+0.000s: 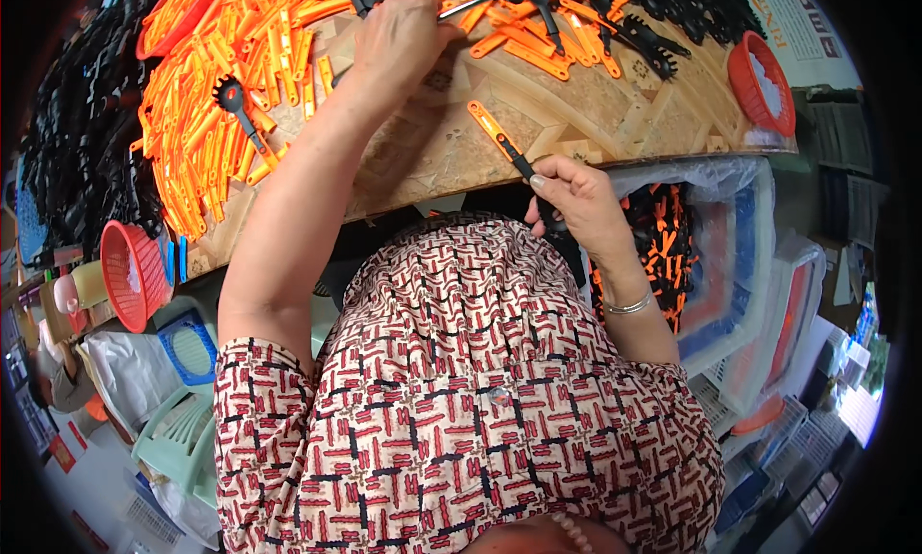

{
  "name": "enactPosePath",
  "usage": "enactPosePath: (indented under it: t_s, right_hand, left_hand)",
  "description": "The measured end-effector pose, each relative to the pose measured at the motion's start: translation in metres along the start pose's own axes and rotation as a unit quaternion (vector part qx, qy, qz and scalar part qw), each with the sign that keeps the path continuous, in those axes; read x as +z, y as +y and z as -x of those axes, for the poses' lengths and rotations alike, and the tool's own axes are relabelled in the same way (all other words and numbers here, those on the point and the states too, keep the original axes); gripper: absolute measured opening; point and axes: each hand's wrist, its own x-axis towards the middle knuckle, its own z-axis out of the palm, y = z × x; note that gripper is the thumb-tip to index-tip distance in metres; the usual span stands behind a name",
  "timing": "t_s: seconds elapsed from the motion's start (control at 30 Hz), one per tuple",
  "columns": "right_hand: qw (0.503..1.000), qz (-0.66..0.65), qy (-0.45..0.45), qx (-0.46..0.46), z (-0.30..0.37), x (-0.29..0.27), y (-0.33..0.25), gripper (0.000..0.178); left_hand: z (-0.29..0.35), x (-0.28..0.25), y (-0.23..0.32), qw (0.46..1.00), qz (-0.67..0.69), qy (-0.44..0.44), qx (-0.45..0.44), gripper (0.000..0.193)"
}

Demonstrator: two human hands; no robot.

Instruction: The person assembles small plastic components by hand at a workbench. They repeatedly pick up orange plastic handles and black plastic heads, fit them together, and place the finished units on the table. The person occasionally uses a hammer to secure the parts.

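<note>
My left hand (403,40) reaches over the far part of the table, its fingers curled down among orange handles and black utensil parts. Its fingertips are hidden, so what it grips cannot be made out. A dark rod-like piece (471,5) lies right beside it. Near the table's front edge, my right hand (581,204) is closed around a kitchen utensil (497,132) with an orange handle and a black shaft. The handle points up and to the left; the utensil's black head is mostly covered by the fingers. A black spaghetti server (233,98) lies on the orange handles at left.
A big heap of orange handles (197,141) covers the table's left side, with black parts (77,151) beyond it. More black utensil heads (691,12) lie at far right. Red baskets (134,276) (761,84) sit at both ends. A plastic-lined crate (740,256) stands below right.
</note>
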Motion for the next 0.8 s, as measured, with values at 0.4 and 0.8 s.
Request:
enactPosePath:
  t_s: [0.4, 0.8]
  right_hand:
    - [0.998, -0.002, -0.044, 0.035, 0.011, -0.001, 0.005, 0.018]
    - [0.999, 0.012, -0.013, 0.032, 0.012, 0.014, 0.000, 0.023]
  left_hand:
    - [0.047, -0.036, 0.014, 0.874, 0.427, -0.135, -0.189, 0.016]
    - [0.110, -0.009, 0.064, 0.775, 0.552, -0.200, -0.233, 0.015]
